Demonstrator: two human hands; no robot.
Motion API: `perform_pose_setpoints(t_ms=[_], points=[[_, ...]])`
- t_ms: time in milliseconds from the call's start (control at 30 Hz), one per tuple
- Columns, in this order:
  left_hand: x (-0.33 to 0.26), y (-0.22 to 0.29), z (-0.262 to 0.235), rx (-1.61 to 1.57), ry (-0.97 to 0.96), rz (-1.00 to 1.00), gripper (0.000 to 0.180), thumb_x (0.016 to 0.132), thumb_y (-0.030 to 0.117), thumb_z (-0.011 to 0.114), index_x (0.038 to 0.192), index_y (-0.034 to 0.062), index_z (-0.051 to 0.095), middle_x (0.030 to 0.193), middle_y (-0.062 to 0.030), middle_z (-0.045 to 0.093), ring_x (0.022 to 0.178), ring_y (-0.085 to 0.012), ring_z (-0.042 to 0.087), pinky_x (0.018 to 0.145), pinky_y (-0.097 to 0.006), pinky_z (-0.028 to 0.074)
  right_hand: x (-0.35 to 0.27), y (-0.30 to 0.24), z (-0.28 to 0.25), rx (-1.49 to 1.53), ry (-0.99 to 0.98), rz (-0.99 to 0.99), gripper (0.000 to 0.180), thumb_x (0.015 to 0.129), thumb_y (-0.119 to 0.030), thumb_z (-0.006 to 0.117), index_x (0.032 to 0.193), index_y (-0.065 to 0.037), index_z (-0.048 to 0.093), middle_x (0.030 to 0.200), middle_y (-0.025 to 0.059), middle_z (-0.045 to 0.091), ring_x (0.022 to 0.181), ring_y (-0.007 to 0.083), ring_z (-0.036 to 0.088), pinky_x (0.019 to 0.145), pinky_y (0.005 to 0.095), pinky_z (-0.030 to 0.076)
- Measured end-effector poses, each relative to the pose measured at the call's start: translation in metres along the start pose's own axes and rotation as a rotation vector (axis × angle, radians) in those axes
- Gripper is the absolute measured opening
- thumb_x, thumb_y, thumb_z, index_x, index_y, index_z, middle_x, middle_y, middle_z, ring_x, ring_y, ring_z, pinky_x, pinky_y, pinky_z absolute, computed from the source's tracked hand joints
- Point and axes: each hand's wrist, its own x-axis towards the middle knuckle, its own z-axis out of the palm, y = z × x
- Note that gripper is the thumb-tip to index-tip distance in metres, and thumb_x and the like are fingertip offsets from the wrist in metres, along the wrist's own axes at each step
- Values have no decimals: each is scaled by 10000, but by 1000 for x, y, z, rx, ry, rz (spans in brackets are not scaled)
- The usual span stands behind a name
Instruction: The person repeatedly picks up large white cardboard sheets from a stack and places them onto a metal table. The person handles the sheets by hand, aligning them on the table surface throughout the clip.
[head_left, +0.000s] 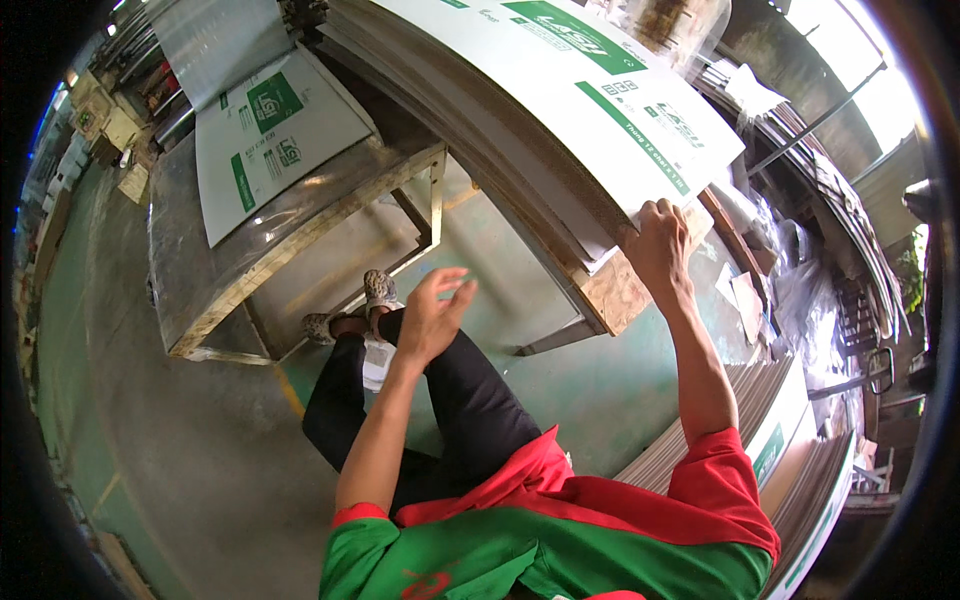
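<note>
My right hand (660, 245) is closed on the near corner of the top sheet in a tall stack of white cardboard sheets (560, 180) with green print. The fingers curl over the edge of that sheet, and my thumb is hidden. My left hand (435, 315) hangs in the air above my knees with its fingers apart and nothing in it. Ahead of it, to the left, a white and green cardboard sheet (225, 185) lies on a metal-framed table (175, 270).
A wooden board (625, 295) supports the stack. At lower right, more bundled cardboard (735, 400) stands on the floor beside me. Clear plastic wrap (805, 300) and scraps lie to the right. My legs (470, 400) are between the table and the stack.
</note>
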Motion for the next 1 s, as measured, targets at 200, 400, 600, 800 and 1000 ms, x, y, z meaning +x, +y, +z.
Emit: perform_pose_setpoints(t_ms=[200, 400, 600, 800, 1000], points=[[64, 87, 73, -586, -342, -159, 592, 956, 498, 594, 1196, -42, 578, 1163, -148, 646, 1044, -204, 629, 881, -329, 513, 11, -11, -26, -33, -128, -201, 168, 755, -104, 712, 804, 54, 681, 843, 230, 639, 838, 381, 655, 790, 463, 529], [107, 134, 120, -668, -270, -341, 427, 961, 351, 633, 983, -75, 611, 1004, -175, 671, 944, -229, 669, 823, -389, 554, 32, -56, -85, 41, -474, -119, 197, 738, -115, 740, 806, 69, 723, 823, 276, 676, 809, 389, 692, 772, 442, 556], [76, 199, 34, -759, 127, 20, 251, 808, 173, 727, 901, -51, 661, 847, -103, 680, 694, -203, 618, 664, -341, 498, 27, -69, -161, 472, 145, -255, 389, 845, -250, 696, 1158, -26, 640, 1182, 209, 595, 1138, 369, 573, 964, 419, 466], [-224, 109, -140, -376, 512, -145, 240, 863, 222, 708, 975, 11, 675, 896, -45, 658, 796, -149, 609, 734, -312, 484, -61, 4, -137, 1138, 241, 505, 541, 909, -317, 695, 1391, -118, 549, 1244, 142, 585, 1004, 226, 616, 798, 333, 524], [-428, 40, -124, -387, 940, -693, 324, 929, 271, 676, 1091, -5, 626, 1021, -65, 634, 917, -154, 582, 761, -327, 481, -205, -29, -13, 1567, -424, 668, 264, 888, -81, 681, 1116, -33, 555, 610, -22, 504, 439, 66, 418, 388, 245, 285]])
